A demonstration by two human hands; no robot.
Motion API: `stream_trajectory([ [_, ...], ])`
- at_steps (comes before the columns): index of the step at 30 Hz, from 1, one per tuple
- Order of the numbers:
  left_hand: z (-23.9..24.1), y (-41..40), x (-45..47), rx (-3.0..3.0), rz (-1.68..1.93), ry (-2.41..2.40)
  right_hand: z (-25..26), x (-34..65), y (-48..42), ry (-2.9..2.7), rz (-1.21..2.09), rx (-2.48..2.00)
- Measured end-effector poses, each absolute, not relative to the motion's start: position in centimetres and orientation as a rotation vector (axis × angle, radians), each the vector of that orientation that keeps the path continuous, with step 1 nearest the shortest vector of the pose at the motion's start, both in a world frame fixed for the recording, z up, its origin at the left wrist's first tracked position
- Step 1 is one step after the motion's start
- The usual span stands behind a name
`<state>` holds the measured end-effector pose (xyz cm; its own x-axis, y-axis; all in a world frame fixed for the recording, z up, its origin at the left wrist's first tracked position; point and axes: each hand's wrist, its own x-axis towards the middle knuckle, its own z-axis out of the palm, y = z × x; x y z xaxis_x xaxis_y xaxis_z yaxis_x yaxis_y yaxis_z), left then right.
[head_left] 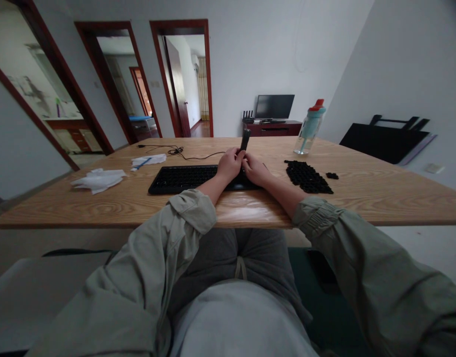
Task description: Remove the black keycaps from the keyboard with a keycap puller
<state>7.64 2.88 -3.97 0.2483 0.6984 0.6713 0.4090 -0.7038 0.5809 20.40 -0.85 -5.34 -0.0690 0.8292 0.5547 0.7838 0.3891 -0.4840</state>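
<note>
A black keyboard (183, 178) lies flat on the wooden table (139, 203) in front of me. My left hand (230, 164) and my right hand (255, 170) meet over its right end, fingers curled. Between them stands a slim dark tool (245, 140), upright and tilted slightly away; both hands appear closed on its lower end. To the right of my right hand lies a pile of several black keycaps (307, 176), with a small separate clump (332, 175) beside it.
A teal water bottle with a red cap (310, 128) stands at the back right. Crumpled white tissues (99, 179) and a folded paper with a blue pen (148, 160) lie at the left. A black cable (176, 149) runs behind the keyboard.
</note>
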Motion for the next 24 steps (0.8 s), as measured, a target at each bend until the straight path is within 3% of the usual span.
stream_trajectory([
  [14,-3.3,4.2,6.5,1.967,1.582,0.891,-4.8,20.8,-1.8,-1.904,0.244,-1.337],
  [24,-1.6,4.0,5.0,1.427,1.633,0.942,-3.7,21.6,-3.8,-2.240,0.018,-1.404],
])
